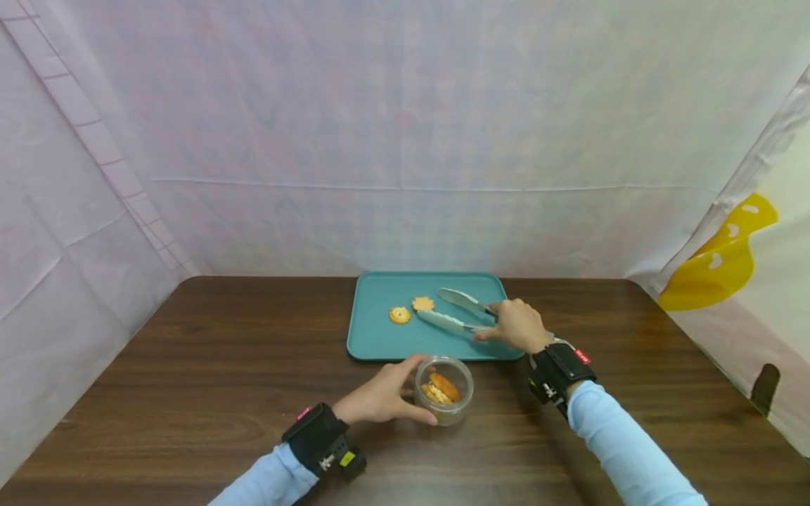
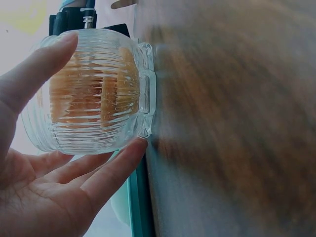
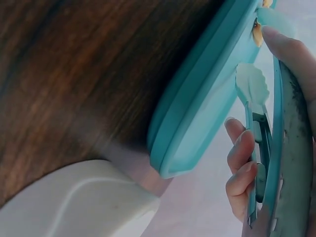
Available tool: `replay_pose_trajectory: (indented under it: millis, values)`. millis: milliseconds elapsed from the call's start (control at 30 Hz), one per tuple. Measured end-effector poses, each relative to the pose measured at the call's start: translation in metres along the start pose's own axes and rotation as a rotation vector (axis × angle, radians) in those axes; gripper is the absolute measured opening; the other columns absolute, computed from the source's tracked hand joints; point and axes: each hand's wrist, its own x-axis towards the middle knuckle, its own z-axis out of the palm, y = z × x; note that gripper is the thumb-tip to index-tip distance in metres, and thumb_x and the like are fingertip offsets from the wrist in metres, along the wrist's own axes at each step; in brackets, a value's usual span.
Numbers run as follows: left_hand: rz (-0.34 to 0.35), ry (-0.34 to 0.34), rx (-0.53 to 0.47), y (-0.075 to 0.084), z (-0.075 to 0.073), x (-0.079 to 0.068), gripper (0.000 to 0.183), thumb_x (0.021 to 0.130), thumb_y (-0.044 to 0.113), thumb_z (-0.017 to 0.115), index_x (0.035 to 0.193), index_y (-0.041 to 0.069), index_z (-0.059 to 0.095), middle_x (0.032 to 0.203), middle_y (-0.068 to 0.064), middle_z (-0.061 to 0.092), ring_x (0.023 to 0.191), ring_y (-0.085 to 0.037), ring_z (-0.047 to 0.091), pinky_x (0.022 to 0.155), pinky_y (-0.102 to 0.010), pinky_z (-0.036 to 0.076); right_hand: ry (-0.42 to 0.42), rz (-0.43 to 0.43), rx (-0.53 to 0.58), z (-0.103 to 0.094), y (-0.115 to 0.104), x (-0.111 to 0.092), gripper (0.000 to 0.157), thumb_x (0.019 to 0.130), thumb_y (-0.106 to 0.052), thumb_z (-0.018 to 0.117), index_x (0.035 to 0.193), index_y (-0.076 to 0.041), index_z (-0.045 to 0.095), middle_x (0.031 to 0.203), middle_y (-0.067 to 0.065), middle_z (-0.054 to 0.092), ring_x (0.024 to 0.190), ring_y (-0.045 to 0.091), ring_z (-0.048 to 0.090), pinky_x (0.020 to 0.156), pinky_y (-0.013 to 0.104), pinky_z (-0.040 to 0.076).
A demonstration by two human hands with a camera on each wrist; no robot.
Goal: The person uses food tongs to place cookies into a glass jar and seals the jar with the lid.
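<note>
My left hand point(image 1: 382, 395) grips a clear ribbed glass jar point(image 1: 451, 419) on the table, thumb on one side and fingers on the other. Several golden-brown cookies point(image 1: 444, 386) are inside the jar. My right hand point(image 1: 522, 327) holds metal tongs with pale scalloped tips point(image 1: 443, 321), which are spread apart over the teal tray point(image 1: 373, 341). Two flower-edged cookies lie on that tray: one point(image 1: 400, 315) left of the tongs, the other point(image 1: 422, 303) by the tip of the nearer arm. In the right wrist view, fingers curl around the tongs point(image 3: 261, 143).
The dark wood table point(image 1: 253, 351) ends against a pale cloth backdrop point(image 1: 405, 140). At the right side hangs a yellow shape point(image 1: 715, 263) with cut-outs. The jar stands just in front of the tray's near edge.
</note>
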Motion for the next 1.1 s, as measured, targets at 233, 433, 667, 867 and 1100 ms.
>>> replay_pose_trajectory:
  millis: [233, 433, 667, 867, 1100]
  values:
    - [0.000, 0.002, 0.001, -0.001, 0.000, 0.000, 0.075, 0.071, 0.016, 0.075, 0.132, 0.006, 0.033, 0.128, -0.016, 0.044, 0.115, -0.029, 0.046, 0.088, -0.024, 0.049, -0.008, -0.028, 0.010, 0.001, -0.003, 0.000, 0.068, 0.060, -0.045, 0.078, 0.111, -0.003, 0.063, 0.062, 0.000, 0.058, 0.052, 0.011, 0.049, 0.041, 0.025, 0.040]
    - [-0.009, 0.004, -0.008, 0.000, 0.000, 0.000, 0.075, 0.070, 0.016, 0.076, 0.132, 0.009, 0.033, 0.128, -0.014, 0.044, 0.116, -0.027, 0.046, 0.087, -0.022, 0.048, 0.019, -0.062, -0.002, 0.002, -0.005, -0.002, 0.061, 0.061, -0.043, 0.077, 0.106, -0.003, 0.065, 0.071, 0.004, 0.062, 0.055, 0.013, 0.052, 0.043, 0.028, 0.044]
    - [0.006, -0.004, -0.012, -0.001, 0.001, 0.000, 0.074, 0.071, 0.015, 0.075, 0.132, 0.004, 0.033, 0.128, -0.016, 0.044, 0.115, -0.029, 0.046, 0.088, -0.025, 0.049, 0.070, -0.092, -0.030, 0.003, -0.009, -0.004, 0.048, 0.062, -0.039, 0.078, 0.096, -0.006, 0.069, 0.057, -0.002, 0.053, 0.048, 0.012, 0.045, 0.039, 0.024, 0.036]
    - [0.000, -0.002, -0.005, 0.000, 0.001, 0.000, 0.074, 0.071, 0.016, 0.075, 0.132, 0.005, 0.033, 0.128, -0.016, 0.044, 0.115, -0.028, 0.047, 0.088, -0.024, 0.048, 0.096, -0.078, -0.045, 0.002, -0.010, -0.007, 0.051, 0.063, -0.039, 0.077, 0.100, -0.005, 0.068, 0.058, 0.000, 0.054, 0.047, 0.013, 0.043, 0.037, 0.024, 0.033]
    - [0.002, 0.002, 0.013, 0.003, 0.002, 0.000, 0.073, 0.071, 0.016, 0.075, 0.131, 0.006, 0.034, 0.127, -0.016, 0.045, 0.114, -0.029, 0.048, 0.087, -0.025, 0.049, 0.136, -0.102, -0.044, 0.004, -0.010, -0.008, 0.051, 0.063, -0.037, 0.078, 0.101, -0.004, 0.068, 0.058, 0.002, 0.056, 0.044, 0.012, 0.042, 0.034, 0.023, 0.031]
